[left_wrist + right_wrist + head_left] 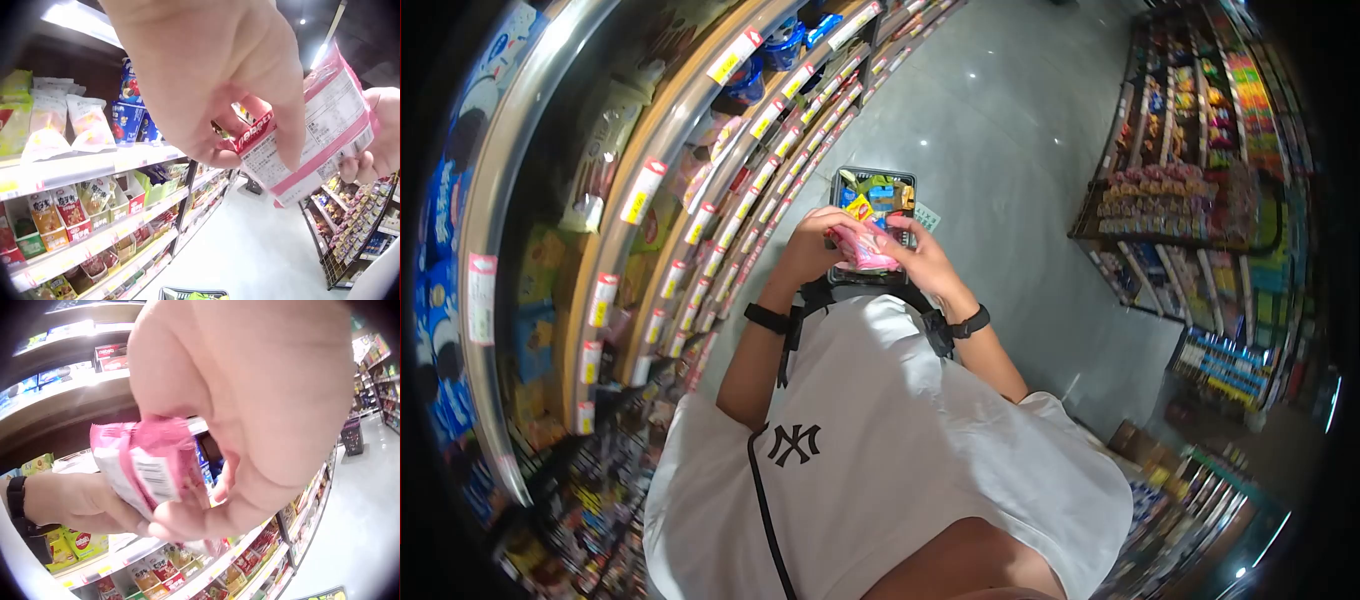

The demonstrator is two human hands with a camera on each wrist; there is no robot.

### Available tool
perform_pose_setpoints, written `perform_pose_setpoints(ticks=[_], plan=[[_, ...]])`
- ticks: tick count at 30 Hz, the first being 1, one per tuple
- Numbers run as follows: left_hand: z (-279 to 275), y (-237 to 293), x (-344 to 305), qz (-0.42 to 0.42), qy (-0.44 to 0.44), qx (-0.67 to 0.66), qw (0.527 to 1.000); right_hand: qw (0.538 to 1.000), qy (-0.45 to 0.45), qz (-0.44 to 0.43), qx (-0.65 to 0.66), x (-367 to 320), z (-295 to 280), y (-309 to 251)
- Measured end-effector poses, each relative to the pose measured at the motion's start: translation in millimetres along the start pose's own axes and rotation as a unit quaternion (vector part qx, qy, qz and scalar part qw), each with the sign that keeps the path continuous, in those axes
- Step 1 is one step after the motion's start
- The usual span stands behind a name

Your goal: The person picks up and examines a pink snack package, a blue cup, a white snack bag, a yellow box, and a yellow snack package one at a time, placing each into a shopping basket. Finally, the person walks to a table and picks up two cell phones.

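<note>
Stocked shelves (645,190) run left of the grip, and a filled shopping basket (837,200) sits below it. The left hand (812,245) and right hand (930,262) both pinch the pink-and-white snack packet (866,250), which is between them, its printed label toward the left wrist camera.

Pink-and-white packet (314,139) | crinkled; fine print, barcode showing | tilted | held between both hands (815,246) (931,264)
</note>
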State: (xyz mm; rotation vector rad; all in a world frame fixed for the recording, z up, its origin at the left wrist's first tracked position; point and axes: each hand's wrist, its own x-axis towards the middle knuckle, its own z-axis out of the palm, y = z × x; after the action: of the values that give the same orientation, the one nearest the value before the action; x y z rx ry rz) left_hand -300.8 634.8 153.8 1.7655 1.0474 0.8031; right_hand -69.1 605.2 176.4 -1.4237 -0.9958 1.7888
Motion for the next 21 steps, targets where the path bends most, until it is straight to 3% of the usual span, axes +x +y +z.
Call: perform_pose_setpoints(ticks=[3, 4, 7, 9, 11, 13, 16, 18, 19, 21], plan=[[43.4, 3.5, -1.8, -0.091, 0.038, -0.116, 0.988, 1.000, 0.005, -0.012, 0.003, 14.1, -48.9, 4.7], [52.5, 11.9, -1.8, -0.129, 0.010, -0.172, 0.977, 1.000, 0.007, -0.001, 0.021, 16.2, -63.7, 2.7], [110.4, -13.5, -7.5, -0.149, -0.004, -0.174, 0.973, 0.997, -0.028, 0.043, -0.052, 44.5, -126.1, 37.0], [148.0, -27.6, -12.4, -0.188, 0.001, -0.209, 0.960, 0.987, -0.076, 0.138, 0.026, 69.1, -155.3, 69.4], [192.5, -63.2, -18.7, -0.216, 0.021, -0.131, 0.967, 0.972, -0.085, 0.204, 0.081, 86.8, -168.2, 94.5], [245.9, -106.3, -22.8, -0.243, 0.061, -0.074, 0.965, 0.964, -0.060, 0.245, 0.085, 116.3, -185.8, 156.5], [316.6, -173.0, -34.4, -0.313, 0.166, 0.009, 0.935, 0.967, -0.010, 0.251, -0.040, 158.2, -188.7, 219.4], [338.1, -218.4, -45.3, -0.386, 0.158, -0.069, 0.906, 0.979, -0.013, 0.201, -0.036, 192.0, -192.2, 271.2], [346.6, -236.7, -55.1, -0.426, 0.152, -0.106, 0.885, 0.983, -0.010, 0.166, -0.077, 208.3, -193.0, 290.7], [351.5, -246.5, -77.8, -0.487, 0.155, -0.090, 0.855, 0.954, 0.040, 0.137, -0.264, 266.8, -213.4, 395.1]])
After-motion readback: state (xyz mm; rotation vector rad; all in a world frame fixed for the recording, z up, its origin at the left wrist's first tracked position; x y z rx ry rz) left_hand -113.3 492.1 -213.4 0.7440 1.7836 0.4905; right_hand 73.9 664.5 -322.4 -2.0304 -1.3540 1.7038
